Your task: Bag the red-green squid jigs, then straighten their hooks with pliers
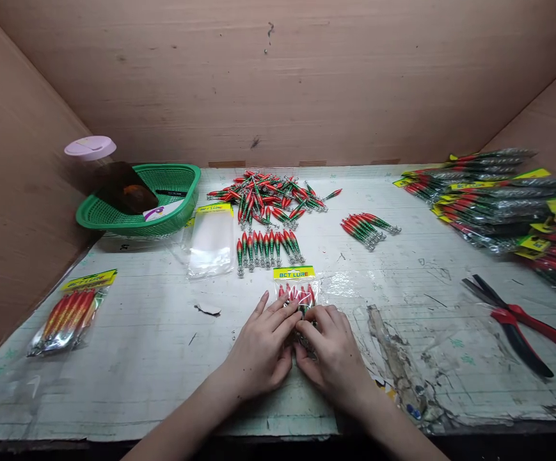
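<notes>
Left hand (261, 342) and right hand (333, 349), both gripping one lure bag (297, 288), one basket (114, 226) at ten o'clock, one pair of pliers (502, 314) at three.

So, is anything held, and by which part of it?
The left grip and right grip hold the bag by its near end; exact contact is hidden.

soft light brightens the tabletop (153, 320), corners dim, packets (493, 224) at right stretch and glint, the bottle (127, 186) blurs.
</notes>
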### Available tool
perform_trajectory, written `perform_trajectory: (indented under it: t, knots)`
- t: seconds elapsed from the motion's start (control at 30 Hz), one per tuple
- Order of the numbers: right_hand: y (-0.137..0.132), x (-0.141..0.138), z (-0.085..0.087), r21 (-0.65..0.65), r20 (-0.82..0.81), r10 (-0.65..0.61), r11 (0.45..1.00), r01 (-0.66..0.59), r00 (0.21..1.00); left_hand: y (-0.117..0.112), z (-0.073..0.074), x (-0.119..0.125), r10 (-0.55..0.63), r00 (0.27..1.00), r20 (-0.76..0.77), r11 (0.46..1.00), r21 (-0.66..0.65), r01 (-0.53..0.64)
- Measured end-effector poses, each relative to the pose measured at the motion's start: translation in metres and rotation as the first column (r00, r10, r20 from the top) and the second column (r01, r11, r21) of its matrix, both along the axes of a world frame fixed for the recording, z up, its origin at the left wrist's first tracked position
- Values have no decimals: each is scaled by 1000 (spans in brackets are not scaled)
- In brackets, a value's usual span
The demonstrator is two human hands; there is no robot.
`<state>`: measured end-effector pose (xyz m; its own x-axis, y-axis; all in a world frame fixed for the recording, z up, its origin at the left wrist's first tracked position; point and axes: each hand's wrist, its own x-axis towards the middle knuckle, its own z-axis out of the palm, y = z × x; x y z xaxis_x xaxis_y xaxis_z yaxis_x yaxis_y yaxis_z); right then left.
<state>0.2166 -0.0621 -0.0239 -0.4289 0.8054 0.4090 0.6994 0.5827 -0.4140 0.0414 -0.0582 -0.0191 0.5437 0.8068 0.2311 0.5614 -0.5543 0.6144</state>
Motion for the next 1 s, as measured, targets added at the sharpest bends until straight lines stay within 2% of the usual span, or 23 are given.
perform_trajectory:
  t: [0.17, 0.3, 0.43, 0.6, 0.67, 0.7, 0.77, 0.8, 0.87, 0.9, 0.93, 1.0]
  knots:
    - [1, -5, 0, 22, 12, -26, 999, 26, 1000, 1, -1, -3, -21, 980, -196, 990, 134, 48]
    - [1, -10, 0, 55, 82, -47, 998, 42, 995, 2, -3, -10, -21, 964, -266, 961, 261, 93]
    - [4, -12, 1, 87, 147, -57, 995, 44, 988, 8, -11, -14, -21, 970, -240, 925, 364, 110]
    - [5, -15, 0, 96, 172, -56, 995, 40, 983, 12, -17, -14, -43, 977, -207, 898, 421, 128]
    - [4, -13, 3, 86, 163, -45, 996, 32, 986, 8, -15, -14, -35, 980, -196, 902, 416, 116]
    - [3, -9, 6, 79, 153, -38, 997, 26, 988, 4, -14, -14, 1, 984, -176, 913, 402, 71]
    - [-1, 1, 15, 62, 111, -35, 998, 29, 993, -7, -10, -16, 153, 982, -108, 940, 323, -111]
    - [-4, 6, 20, 40, 67, -50, 998, 47, 996, -14, -8, -16, 240, 968, -74, 949, 227, -218]
    - [-12, 16, 28, -64, -63, -92, 994, 88, 994, -27, -4, -16, 385, 923, -23, 918, -96, -386]
    - [-15, 18, 30, -143, -131, -84, 988, 65, 988, -32, -2, -15, 433, 901, 3, 859, -305, -411]
    - [-19, 19, 30, -232, -195, -59, 973, 12, 979, -35, -1, -14, 480, 876, 39, 771, -495, -400]
    - [-26, 13, 25, -359, -273, 24, 925, -125, 962, -37, 2, -10, 571, 813, 112, 575, -762, -299]
